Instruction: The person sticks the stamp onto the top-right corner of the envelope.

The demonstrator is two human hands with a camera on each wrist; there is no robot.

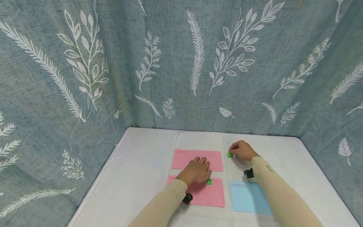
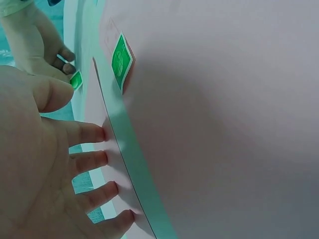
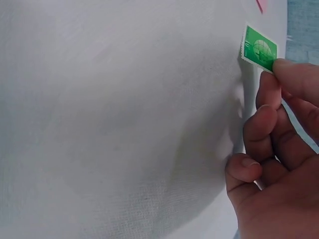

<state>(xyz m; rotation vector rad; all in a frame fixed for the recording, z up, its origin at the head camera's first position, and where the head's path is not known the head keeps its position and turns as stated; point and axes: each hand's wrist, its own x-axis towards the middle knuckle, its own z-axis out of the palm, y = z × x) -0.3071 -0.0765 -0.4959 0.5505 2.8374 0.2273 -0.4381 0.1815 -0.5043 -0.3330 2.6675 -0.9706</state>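
Observation:
Between thumb and forefinger, my right hand [image 1: 244, 150] pinches a green postage stamp [image 3: 260, 47] with a white perforated edge and a globe-like picture. It is held just right of the far pink envelope [image 1: 181, 159], over the white cloth. My left hand [image 1: 197, 171] has its fingers spread, the fingertips [image 2: 98, 133] resting on the near edge of that far envelope. Under the left palm and wrist lies a nearer pink envelope [image 1: 208, 198]. Another green stamp [image 2: 121, 62] sits at this envelope's upper edge, close to the left thumb.
A light blue envelope [image 1: 246, 200] lies at the near right, partly under the right forearm. White cloth [image 1: 147, 157] covers the table. A blue-green curtain [image 1: 175, 63] with white leaf prints stands behind and at both sides.

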